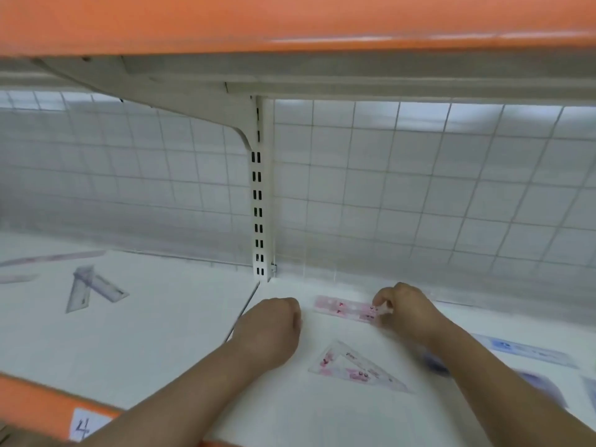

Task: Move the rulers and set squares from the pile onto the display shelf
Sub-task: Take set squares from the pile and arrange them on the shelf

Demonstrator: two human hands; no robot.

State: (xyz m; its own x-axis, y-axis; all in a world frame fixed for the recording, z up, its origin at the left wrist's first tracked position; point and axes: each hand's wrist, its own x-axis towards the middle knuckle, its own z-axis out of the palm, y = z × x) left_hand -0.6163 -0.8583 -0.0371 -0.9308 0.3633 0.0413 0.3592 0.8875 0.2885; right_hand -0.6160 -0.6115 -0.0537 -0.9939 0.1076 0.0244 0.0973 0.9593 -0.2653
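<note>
A pink ruler (342, 307) lies flat on the white display shelf (180, 343) near the back wall. My right hand (406, 309) pinches its right end. My left hand (271, 324) rests on the shelf just left of the ruler with fingers curled, holding nothing that I can see. A pink set square (354, 366) lies on the shelf in front of the ruler, between my forearms. Two grey set squares (92, 287) lie overlapping on the left shelf section, with pale rulers (51, 258) behind them.
A blue ruler (529, 350) and other blue pieces (541, 387) lie at the right. A slotted white upright (259, 201) divides the wire-grid back wall. An orange-edged shelf (290, 24) hangs close overhead. The orange front lip carries a tag marked 4 (84, 425).
</note>
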